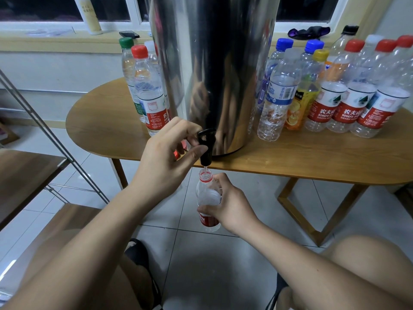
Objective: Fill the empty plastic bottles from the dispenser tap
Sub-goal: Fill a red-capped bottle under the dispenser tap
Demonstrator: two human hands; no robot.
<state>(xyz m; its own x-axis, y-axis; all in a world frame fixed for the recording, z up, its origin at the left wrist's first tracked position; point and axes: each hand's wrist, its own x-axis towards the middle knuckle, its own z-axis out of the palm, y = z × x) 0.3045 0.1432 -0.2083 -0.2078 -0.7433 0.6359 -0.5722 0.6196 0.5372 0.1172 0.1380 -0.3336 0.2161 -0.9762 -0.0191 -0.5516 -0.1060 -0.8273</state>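
A tall steel dispenser (214, 70) stands on the wooden table (312, 157), its black tap (206, 146) hanging over the front edge. My left hand (169, 157) pinches the tap lever between thumb and fingers. A thin stream of water runs from the spout into an open clear bottle with a red label (206, 198). My right hand (228, 204) grips that bottle upright just under the tap. A red cap (176, 155) lies on the table, partly hidden behind my left hand.
Several capped bottles (348, 90) crowd the table right of the dispenser, and three more (145, 86) stand at its left. A metal-framed wooden shelf (33, 175) is at the left. My knees and sandals are over the tiled floor below.
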